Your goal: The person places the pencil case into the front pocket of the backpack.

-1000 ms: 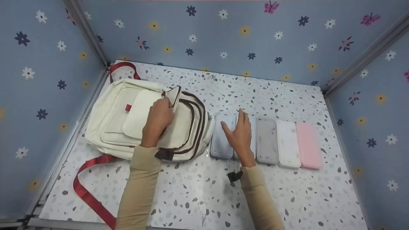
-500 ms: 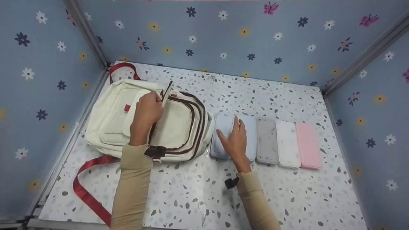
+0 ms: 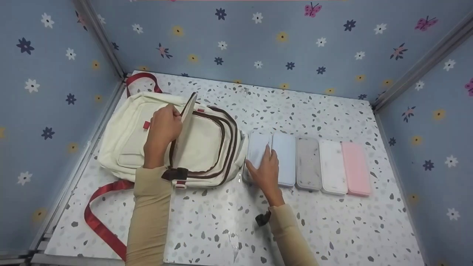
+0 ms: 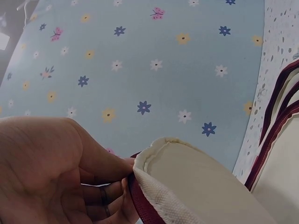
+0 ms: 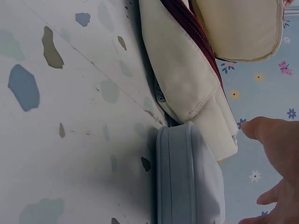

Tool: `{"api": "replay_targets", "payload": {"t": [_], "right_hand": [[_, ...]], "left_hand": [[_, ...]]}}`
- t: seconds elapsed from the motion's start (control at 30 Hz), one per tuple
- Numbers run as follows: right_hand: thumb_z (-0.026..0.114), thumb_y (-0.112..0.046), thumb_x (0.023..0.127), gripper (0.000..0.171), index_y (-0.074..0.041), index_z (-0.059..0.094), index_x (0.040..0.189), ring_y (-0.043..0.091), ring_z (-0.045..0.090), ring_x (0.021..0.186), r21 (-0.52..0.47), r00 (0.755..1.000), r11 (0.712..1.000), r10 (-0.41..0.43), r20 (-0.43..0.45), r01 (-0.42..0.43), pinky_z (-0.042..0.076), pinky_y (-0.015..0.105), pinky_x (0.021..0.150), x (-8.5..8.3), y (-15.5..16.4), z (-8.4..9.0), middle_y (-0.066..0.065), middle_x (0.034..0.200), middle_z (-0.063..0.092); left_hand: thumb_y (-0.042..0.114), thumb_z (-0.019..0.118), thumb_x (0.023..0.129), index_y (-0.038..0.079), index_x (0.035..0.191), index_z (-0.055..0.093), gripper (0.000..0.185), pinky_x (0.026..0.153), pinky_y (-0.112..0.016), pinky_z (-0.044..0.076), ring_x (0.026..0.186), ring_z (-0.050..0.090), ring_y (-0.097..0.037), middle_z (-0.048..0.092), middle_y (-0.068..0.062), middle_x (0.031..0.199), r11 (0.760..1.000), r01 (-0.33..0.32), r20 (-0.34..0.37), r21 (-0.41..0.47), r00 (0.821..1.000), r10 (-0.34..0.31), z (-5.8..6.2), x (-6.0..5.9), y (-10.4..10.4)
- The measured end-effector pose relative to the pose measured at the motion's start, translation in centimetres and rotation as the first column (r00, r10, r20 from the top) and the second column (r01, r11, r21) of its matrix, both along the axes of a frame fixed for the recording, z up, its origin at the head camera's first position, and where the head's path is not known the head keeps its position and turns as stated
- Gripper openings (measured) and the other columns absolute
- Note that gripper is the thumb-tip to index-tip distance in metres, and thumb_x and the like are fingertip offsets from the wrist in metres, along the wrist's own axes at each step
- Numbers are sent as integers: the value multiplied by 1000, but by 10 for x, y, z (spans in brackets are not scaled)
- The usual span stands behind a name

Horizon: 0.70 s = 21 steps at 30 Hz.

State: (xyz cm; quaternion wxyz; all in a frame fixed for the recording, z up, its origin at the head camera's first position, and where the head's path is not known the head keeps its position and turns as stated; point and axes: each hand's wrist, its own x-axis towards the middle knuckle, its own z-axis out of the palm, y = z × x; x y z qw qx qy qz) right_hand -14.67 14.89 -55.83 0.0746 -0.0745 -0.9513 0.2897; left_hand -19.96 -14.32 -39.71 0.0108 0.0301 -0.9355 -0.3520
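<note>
Speckled white desk (image 3: 207, 221): left hand (image 3: 162, 129) pinches the cream canvas backpack's (image 3: 207, 144) flap near the far-left corner; right hand (image 3: 266, 170) rests flat, fingers straight, on the pale blue case (image 3: 255, 147).

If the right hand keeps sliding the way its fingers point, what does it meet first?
Probably nothing new: the right hand already lies on the light blue case, fingers pointing to the far wall. Past the case's end there is bare tabletop.

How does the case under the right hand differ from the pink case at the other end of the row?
The blue-grey case lies at the left end of the row, beside the backpack; the pink case lies at the far right end. The right hand rests on the blue-grey case; nothing touches the pink case. They differ in colour. Both are long, rounded, closed cases lying flat, side by side on the speckled table.
</note>
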Motion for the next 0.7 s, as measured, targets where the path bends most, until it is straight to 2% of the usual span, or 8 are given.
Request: {"api": "replay_targets", "payload": {"t": [0.2, 0.43, 0.7], "right_hand": [[70, -46, 81, 91, -1, 27, 148, 43, 37, 131, -20, 1000, 1000, 4, 28, -4, 33, 51, 107, 4, -4, -4, 30, 144, 34], [69, -43, 83, 89, -3, 26, 149, 45, 34, 133, -19, 998, 1000, 1, 62, 0, 33, 52, 107, 5, -8, -3, 32, 145, 30], [68, -44, 83, 88, -4, 26, 149, 44, 42, 126, 58, 992, 998, -27, 124, 20, 38, 50, 103, 6, -9, 2, 32, 137, 40]], "left_hand": [[7, 44, 93, -3, 99, 56, 17, 90, -50, 39, 101, 53, -36, 58, -20, 100, 1000, -11, 16, 14, 1000, 11, 1, 0, -1], [6, 43, 93, -4, 100, 56, 18, 89, -51, 40, 100, 53, -37, 59, -21, 101, 1000, -17, 5, 7, 1000, 17, 3, 1, -4], [11, 44, 95, -1, 101, 56, 18, 87, -50, 40, 100, 53, -36, 57, -21, 103, 999, -39, 31, -1, 999, 39, 5, 2, -11]]}}
